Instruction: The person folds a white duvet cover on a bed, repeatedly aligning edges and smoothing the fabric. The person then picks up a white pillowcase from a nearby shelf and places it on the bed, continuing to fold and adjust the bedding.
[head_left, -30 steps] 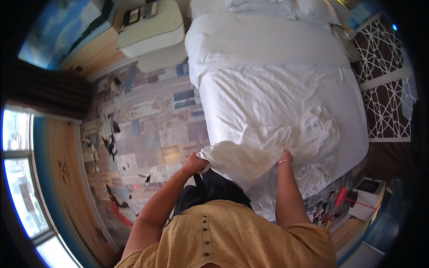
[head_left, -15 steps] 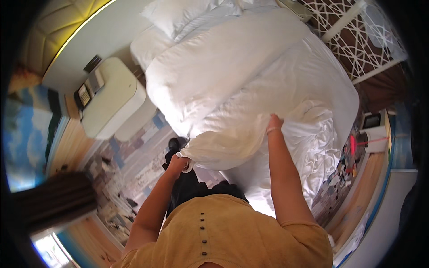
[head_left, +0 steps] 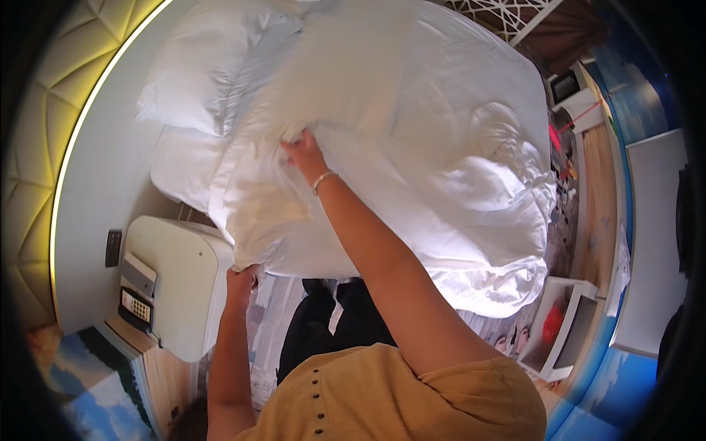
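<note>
A white duvet (head_left: 368, 191) spreads over the bed, smooth at the middle and bunched in thick folds at the right. At its near left edge, beside the bedside cabinet, my left hand (head_left: 241, 283) is closed on the duvet's border. Farther in, my right hand (head_left: 305, 156) reaches across to the left and touches the duvet's top, its fingers apart. White pillows (head_left: 195, 62) lie at the head end, upper left. The white mattress edge (head_left: 180, 165) shows below the nearest pillow.
To the left stands a pale rounded bedside cabinet (head_left: 176, 272) with a keypad phone (head_left: 136, 305) on it. Behind runs a padded headboard panel (head_left: 73, 110) edged by a light strip. A white shelf unit (head_left: 562, 323) stands at the lower right, a lattice screen (head_left: 507, 15) at the far right.
My view has turned toward the bed's head. The lifted near part of the duvet now lies down on the bed. My right hand has let go of its fold and moved left; my left stays at the edge.
</note>
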A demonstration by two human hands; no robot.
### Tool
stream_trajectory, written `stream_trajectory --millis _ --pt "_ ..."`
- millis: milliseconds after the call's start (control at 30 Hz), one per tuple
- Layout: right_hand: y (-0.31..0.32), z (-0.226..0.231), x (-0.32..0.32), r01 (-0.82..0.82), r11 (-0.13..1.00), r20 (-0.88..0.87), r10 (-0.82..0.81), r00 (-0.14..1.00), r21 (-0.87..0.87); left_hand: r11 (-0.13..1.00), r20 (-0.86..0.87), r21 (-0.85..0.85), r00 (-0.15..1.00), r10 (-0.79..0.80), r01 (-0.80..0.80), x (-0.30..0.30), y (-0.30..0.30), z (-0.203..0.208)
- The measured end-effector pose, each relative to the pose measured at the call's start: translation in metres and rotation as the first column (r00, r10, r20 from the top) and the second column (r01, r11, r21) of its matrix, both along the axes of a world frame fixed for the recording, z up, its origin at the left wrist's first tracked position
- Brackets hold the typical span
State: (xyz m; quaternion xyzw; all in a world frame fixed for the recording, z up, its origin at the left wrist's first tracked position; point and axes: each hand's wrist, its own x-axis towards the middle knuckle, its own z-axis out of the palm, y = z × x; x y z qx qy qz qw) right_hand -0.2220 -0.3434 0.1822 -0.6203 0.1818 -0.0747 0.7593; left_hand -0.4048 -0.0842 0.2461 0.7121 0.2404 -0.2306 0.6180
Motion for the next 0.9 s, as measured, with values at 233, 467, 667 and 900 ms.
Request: stream_trajectory --millis 233,467,667,900 --pt "-0.081 -0.093 -0.175 -0.290 0.601 -0.438 -0.112 0.892 -0.745 0.987 -0.025 -0.158 1.000 0.018 -0.021 0.030 -0.008 -0.037" --pt "-0.136 -0.092 -0.289 -0.545 0.626 -0.716 -0.031 0.697 -0.557 0.796 0.076 -0.516 0.909 0.410 -0.316 0.164 -0.001 0.003" --pt "-0.128 -0.101 -0.302 -0.732 0.584 -0.661 0.399 0.636 -0.352 0.155 -0.230 0.793 0.524 -0.820 0.590 0.228 -0.092 -0.018" --pt "-0.177 -0.139 -0.298 -0.037 0.813 -0.454 -0.286 0.844 -0.581 -0.006 -0.077 0.754 0.079 -0.994 0.657 0.209 -0.343 -0.099"
